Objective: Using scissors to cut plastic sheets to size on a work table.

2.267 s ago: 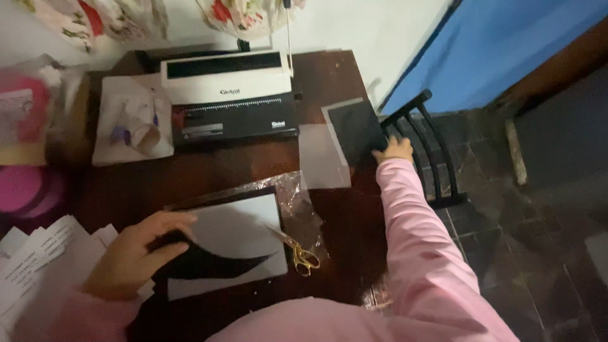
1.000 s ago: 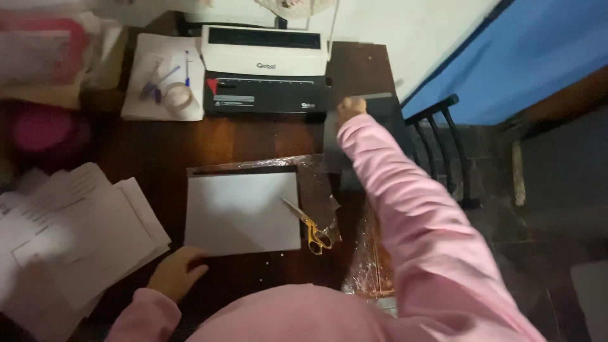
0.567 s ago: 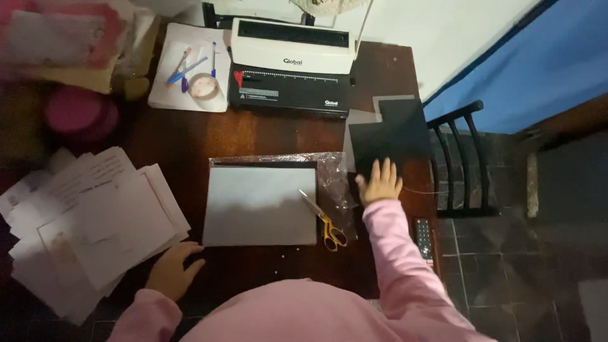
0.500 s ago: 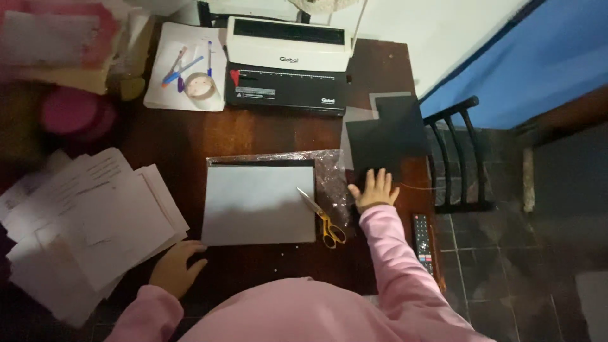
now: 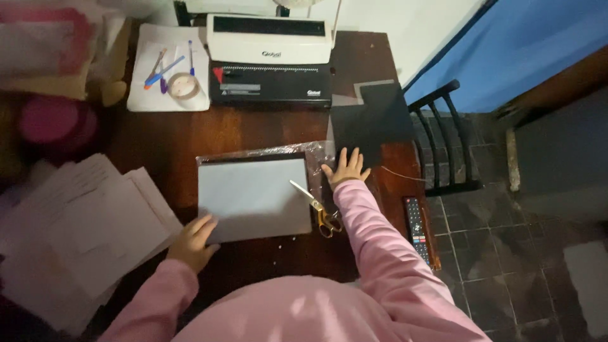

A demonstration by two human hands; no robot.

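The bench (image 5: 253, 130), dark brown wood, carries everything here; its right edge borders a tiled floor (image 5: 506, 240) and a black chair (image 5: 443, 145) standing just beside it. A loose stack of papers (image 5: 82, 228) covers the bench's left edge and spreads toward its near left corner. A binding machine (image 5: 271, 60), white above and black below, sits at the far edge, about centre. A grey sheet (image 5: 253, 196) lies flat mid-bench on clear plastic wrap (image 5: 316, 152) that shows along its far and right sides. A black sheet (image 5: 373, 120) lies near the far right corner, partly over the right edge. A white sheet (image 5: 168, 69) at the far edge, left of the machine, holds pens (image 5: 166, 66) and a tape roll (image 5: 182, 84). A remote (image 5: 415, 221) lies along the right edge, near side. Scissors (image 5: 315, 206), yellow-handled, rest across the grey sheet's right border, blades apart. The left hand (image 5: 193, 239) rests on the grey sheet's near left corner, fingers curled on it; whether it pinches the sheet I cannot tell. The right hand (image 5: 345, 168) lies spread flat, holding nothing, fingertips at the black sheet's near edge, just right of the plastic wrap.
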